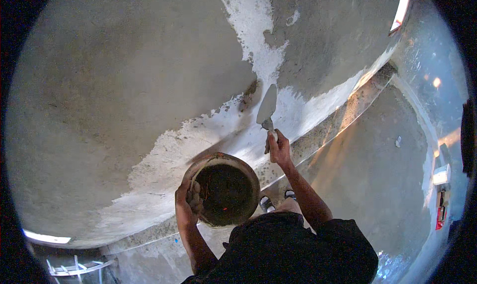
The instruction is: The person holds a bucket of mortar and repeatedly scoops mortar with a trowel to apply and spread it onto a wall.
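Observation:
My right hand (278, 147) grips the handle of a pointed trowel (267, 105), its grey blade held up in front of the wall (124, 70). My left hand (188, 202) holds a round, mortar-stained pan (223, 187) by its left side. Grey lumps, probably mortar, show on the pan's inner edge beside my fingers; the dark interior is hard to make out. An irregular white band runs through the grey plaster behind the trowel.
A narrow ledge (340, 117) follows the wall's foot near my sandaled feet (267, 204). At the right stand a white container (441, 175) and red objects (440, 217) on the floor. A white slatted frame (74, 270) is at the lower left.

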The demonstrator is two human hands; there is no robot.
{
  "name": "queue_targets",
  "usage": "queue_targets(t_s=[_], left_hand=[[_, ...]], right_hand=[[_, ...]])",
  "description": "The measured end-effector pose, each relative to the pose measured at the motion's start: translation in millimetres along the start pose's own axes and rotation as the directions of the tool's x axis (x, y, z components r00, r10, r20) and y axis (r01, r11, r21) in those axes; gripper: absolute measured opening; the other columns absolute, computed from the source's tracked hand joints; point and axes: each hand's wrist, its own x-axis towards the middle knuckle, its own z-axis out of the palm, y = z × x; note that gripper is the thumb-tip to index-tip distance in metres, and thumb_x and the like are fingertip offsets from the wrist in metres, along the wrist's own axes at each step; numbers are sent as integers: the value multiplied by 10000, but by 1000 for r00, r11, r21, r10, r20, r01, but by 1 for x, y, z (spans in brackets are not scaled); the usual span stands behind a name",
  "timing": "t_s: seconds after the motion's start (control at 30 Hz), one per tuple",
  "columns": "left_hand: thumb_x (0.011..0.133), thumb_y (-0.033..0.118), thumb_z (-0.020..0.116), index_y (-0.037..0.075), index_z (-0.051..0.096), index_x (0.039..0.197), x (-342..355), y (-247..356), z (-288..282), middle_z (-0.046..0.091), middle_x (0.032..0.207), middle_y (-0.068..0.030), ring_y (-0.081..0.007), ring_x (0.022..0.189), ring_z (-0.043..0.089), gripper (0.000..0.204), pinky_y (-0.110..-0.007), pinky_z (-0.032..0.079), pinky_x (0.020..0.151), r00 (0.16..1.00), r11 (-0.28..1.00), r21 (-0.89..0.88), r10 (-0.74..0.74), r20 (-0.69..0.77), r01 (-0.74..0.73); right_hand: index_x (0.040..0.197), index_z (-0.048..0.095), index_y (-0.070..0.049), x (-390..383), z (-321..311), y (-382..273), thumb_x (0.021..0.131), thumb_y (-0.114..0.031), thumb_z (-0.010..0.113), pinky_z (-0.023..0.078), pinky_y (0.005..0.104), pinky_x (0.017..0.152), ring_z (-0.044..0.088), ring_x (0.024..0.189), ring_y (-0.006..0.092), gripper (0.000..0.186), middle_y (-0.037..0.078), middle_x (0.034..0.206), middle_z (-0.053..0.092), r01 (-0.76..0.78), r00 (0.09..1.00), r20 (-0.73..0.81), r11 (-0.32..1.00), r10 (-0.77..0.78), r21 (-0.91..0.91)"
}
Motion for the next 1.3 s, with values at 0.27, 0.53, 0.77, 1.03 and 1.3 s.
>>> queue_targets(t_s=[0.27, 0.53, 0.77, 1.03, 1.3], left_hand=[[834, 398, 532, 118, 575, 902, 1, 0, 1, 515, 654, 58, -42, 430, 387, 291, -192, 283, 373, 998, 1000, -27, -12, -69, 10], [843, 384, 529, 102, 581, 885, 7, -5, 1, 527, 681, 47, -48, 484, 428, 290, -195, 319, 412, 993, 998, -44, 42, -111, -47], [837, 377, 530, 92, 576, 871, 5, -4, -4, 527, 680, 32, -59, 481, 433, 291, -209, 310, 401, 1000, 1000, -19, 4, -28, -5], [840, 363, 515, 86, 573, 892, 2, -5, 0, 525, 659, 25, -62, 497, 447, 288, -208, 318, 410, 993, 997, -41, 61, -103, -66], [849, 340, 500, 75, 579, 882, -3, -6, -10, 537, 675, 15, -83, 518, 469, 278, -219, 353, 445, 998, 999, -8, 44, -54, -45]], right_hand=[[900, 520, 63, 47, 16, 49, 899, -280, 502, 342, 294, 385, 447, 420, 97, 343, 45, 457, 445, 83, 982, -111, 874, -154, -478], [902, 523, 124, 11, 18, 76, 892, -282, 524, 373, 320, 389, 477, 407, 137, 407, 102, 459, 479, 293, 955, 131, 772, -267, -564], [1032, 536, 114, 67, 12, 53, 882, -259, 525, 383, 316, 401, 494, 404, 172, 402, 126, 450, 475, 14, 983, -167, 933, -80, -360], [958, 553, 119, 15, 42, 68, 858, -252, 568, 379, 356, 388, 457, 346, 216, 385, 182, 445, 467, 435, 899, 310, 694, -308, -573], [895, 569, 35, 46, 23, 33, 916, -298, 491, 307, 234, 361, 384, 391, 48, 342, -20, 469, 426, 69, 977, -164, 935, -134, -349]])
